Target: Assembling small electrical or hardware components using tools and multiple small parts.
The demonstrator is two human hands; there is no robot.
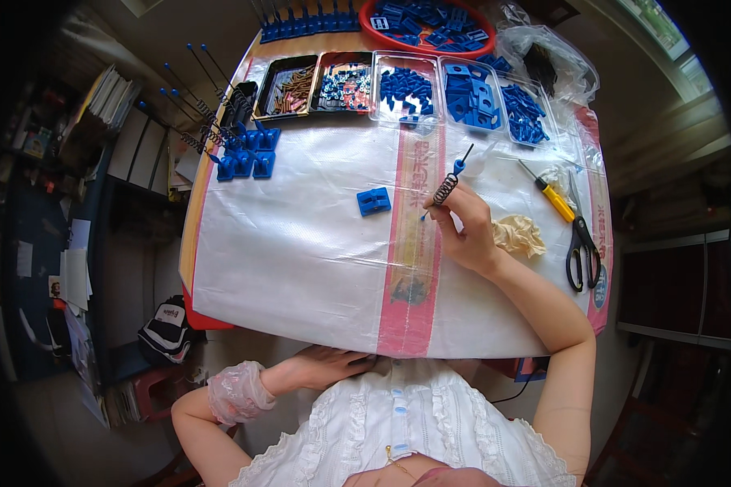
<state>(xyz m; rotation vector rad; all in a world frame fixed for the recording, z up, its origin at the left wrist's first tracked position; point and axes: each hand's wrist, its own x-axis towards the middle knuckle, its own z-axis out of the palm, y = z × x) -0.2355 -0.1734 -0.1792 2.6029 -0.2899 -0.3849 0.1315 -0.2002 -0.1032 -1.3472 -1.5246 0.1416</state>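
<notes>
My right hand is raised over the white plastic sheet and holds a thin rod with a black coil spring and a blue tip. A single blue plastic block lies on the sheet just left of that hand. My left hand rests at the table's near edge, close to my body, with its fingers spread flat and nothing in it.
Trays at the back hold brown pins, mixed small pieces and blue parts. A red bowl of blue parts sits behind. Assembled blue blocks with rods lie at left. A yellow screwdriver, scissors and a crumpled glove lie at right.
</notes>
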